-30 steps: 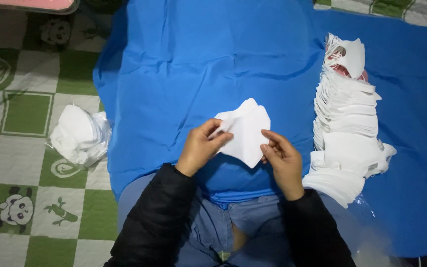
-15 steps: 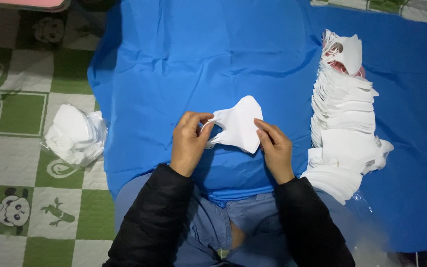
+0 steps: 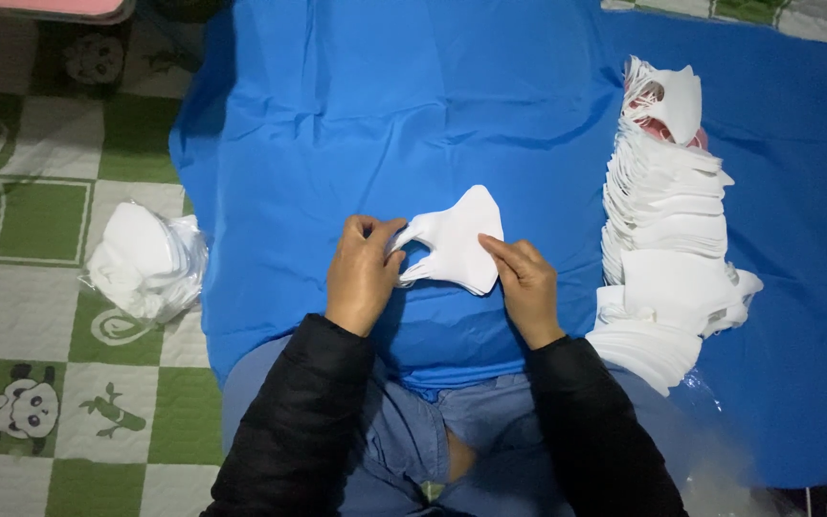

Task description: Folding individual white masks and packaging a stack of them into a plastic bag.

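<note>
White mask (image 3: 457,241) lying flat on blue cloth (image 3: 413,105), just ahead of the lap, held from both sides. Left hand (image 3: 363,273) pinching the mask's ear loop, thumb and fingers closed on the loop's thin strip. Right hand (image 3: 525,282) pressing down on the mask's right edge, fingers mostly extended, fingertips touching the fabric rather than wrapped around it. Black sleeves (image 3: 303,421) reaching in from the bottom, over blue trousers. Sitting to the right on the same cloth, near the right hand but apart from it: tall slanting stack of white masks (image 3: 662,220), fanning out at its near end. Resting well to the left, off the cloth: clear bag of white masks (image 3: 145,258) on green and white checked mat (image 3: 21,220) showing panda drawings.
</note>
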